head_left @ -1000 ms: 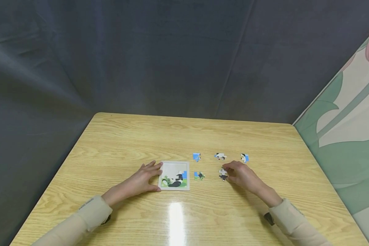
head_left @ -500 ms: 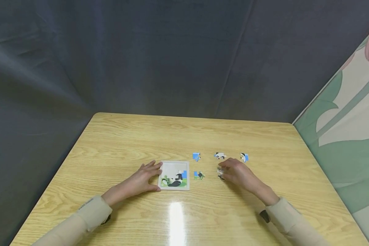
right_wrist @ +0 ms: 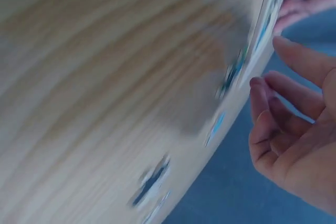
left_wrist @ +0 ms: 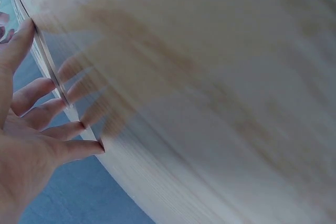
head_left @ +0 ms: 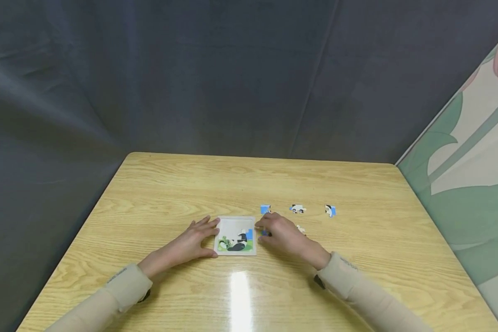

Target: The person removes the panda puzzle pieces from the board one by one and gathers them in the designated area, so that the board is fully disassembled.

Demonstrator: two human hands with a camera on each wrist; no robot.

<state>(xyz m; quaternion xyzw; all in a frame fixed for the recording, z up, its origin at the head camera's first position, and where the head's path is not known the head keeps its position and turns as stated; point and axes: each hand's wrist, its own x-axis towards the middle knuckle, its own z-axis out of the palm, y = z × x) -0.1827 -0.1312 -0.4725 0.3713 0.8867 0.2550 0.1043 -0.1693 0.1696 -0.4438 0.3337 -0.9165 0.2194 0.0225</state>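
A square puzzle frame (head_left: 235, 217) lies on the table, with panda picture pieces (head_left: 236, 246) fitted along its lower part. My left hand (head_left: 197, 239) touches the frame's left side, fingers and thumb spread along it. My right hand (head_left: 283, 236) is just right of the frame, over a blue-and-green puzzle piece (head_left: 264, 233) that it partly covers. In the right wrist view, that piece (right_wrist: 231, 74) lies on the table beside the frame (right_wrist: 268, 14), and a gap shows between thumb and bent fingers with nothing in it. A black-and-white puzzle piece (head_left: 300, 229) shows behind the right hand.
Further back lie a blue puzzle piece (head_left: 265, 209), a panda-face puzzle piece (head_left: 297, 209) and a white-and-blue puzzle piece (head_left: 330, 210). A dark curtain (head_left: 232, 83) hangs behind the wooden table (head_left: 182, 184); a flowered cloth (head_left: 477, 175) is on the right.
My right hand has left the black-and-white piece, which stays on the table, and moved left to the blue-and-green piece by the frame. My left hand has not moved.
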